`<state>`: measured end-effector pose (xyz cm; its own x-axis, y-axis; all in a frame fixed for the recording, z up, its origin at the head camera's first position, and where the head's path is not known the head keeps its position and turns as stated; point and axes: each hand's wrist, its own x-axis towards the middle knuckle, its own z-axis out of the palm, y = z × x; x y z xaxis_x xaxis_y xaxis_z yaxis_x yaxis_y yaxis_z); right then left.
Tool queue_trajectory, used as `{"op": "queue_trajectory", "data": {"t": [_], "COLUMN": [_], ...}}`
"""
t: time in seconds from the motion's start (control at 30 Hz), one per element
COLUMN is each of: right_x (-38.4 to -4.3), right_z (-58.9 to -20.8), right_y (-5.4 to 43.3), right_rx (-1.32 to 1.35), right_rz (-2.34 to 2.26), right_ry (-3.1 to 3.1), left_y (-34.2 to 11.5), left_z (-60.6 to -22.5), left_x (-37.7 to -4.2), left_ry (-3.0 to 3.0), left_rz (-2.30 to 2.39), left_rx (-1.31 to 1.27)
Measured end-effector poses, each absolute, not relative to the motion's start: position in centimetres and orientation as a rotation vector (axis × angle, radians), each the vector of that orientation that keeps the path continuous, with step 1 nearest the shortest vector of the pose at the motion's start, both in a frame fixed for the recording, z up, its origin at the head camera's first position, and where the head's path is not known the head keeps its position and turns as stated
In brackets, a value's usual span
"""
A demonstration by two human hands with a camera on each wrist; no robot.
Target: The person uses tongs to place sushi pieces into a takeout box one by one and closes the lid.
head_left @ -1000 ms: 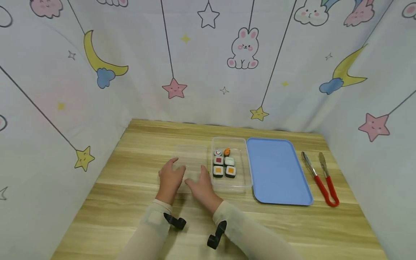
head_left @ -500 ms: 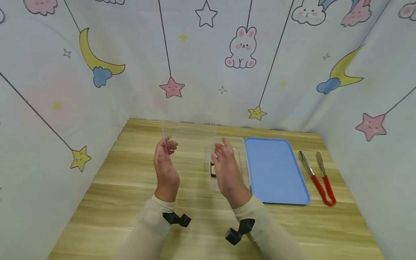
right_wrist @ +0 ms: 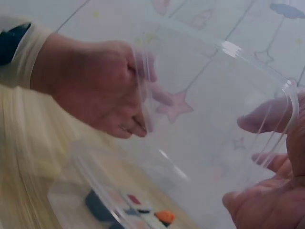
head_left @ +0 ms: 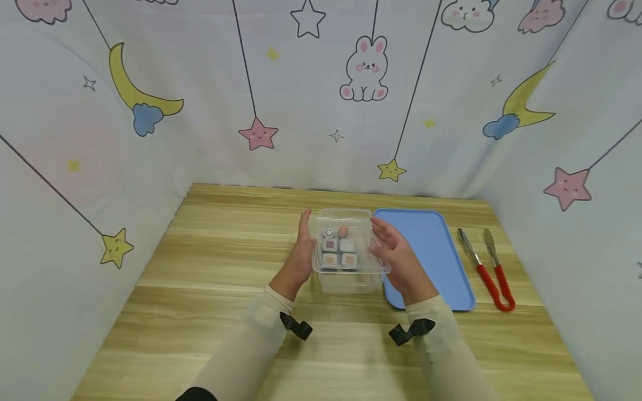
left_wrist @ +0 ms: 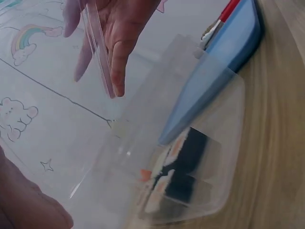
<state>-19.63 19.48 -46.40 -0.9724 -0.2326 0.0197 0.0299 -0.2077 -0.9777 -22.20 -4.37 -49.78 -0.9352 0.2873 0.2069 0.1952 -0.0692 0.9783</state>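
Observation:
A clear plastic lid (head_left: 361,269) is held level above a clear plastic box (head_left: 351,285), with a gap between them. My left hand (head_left: 298,259) grips the lid's left edge. On the opposite edge, my right hand (head_left: 402,262) pinches it between thumb and fingers. Through the lid several sushi pieces (head_left: 329,259) show in two columns inside the box, one topped with orange. The left wrist view has dark-sided sushi (left_wrist: 188,152) behind the box wall, below the raised lid (left_wrist: 102,52). In the right wrist view the lid (right_wrist: 205,95) is tilted across the picture between both hands.
Against the box's right side lies a blue tray (head_left: 436,262), partly covered by my right hand. Metal tongs with red handles (head_left: 494,284) rest farther right on the wooden table (head_left: 225,267). A patterned white curtain (head_left: 311,83) encloses the back and sides.
The lid has been picked up from the table left of the box, raised, then carried right over the box. Both hands have moved right with it.

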Motion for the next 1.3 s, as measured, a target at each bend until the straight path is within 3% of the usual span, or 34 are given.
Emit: {"op": "queue_trajectory", "data": {"t": [0.6,1.3], "right_x": [-21.5,-22.7], "right_z": [-51.9,-52.7], "right_y": [21.6,20.8], "right_rx": [-0.376,-0.349], "right_rz": [-1.82,-1.337], "right_ry": [2.414,2.766], "left_y": [-4.3,-4.0], "left_z": [-55.4,-54.0], "left_x": [-23.8,-24.2], "left_ry": [2.463,2.665], "left_rz": [1.771,1.499], "left_rx": [0.523,0.397]}}
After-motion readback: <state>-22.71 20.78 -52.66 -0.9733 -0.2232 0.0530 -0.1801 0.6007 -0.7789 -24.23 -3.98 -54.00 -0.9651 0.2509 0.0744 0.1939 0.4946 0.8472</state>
